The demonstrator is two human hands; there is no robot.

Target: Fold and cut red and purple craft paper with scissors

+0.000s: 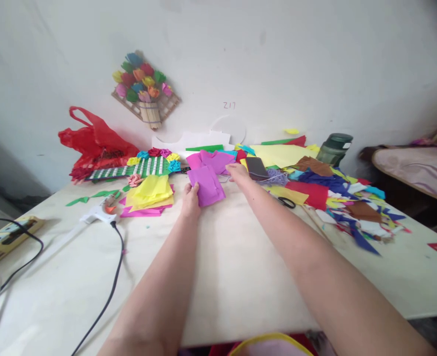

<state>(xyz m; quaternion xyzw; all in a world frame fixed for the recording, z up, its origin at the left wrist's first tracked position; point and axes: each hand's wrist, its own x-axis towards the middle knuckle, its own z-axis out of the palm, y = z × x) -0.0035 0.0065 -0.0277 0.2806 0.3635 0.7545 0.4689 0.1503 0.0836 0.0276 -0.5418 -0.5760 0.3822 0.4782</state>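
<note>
Near the centre of the frame, the left hand [191, 199] is clamped on a purple sheet [208, 187], thumb on top, held by its left edge above the bench [248, 277]. The right hand [238, 173] reaches up to the right edge of more purple paper [218, 161], just behind that sheet; its fingertips are bunched close together, but whether they grip the paper I cannot tell. A dark phone [255, 169] lies just right of this hand, with black-handled scissors [287, 202] a little lower.

Left of centre, yellow sheets [150, 192] lie over pink paper [144, 213], near a white glue gun [99, 212] with a black cord. Behind them are a green board [150, 167] bordered with paper flowers and a red bag [96, 143]. Mixed coloured scraps [363, 212] spread over the right of the frame, in front of a dark green bottle [335, 150]. A flower decoration [144, 89] hangs on the wall, upper left.
</note>
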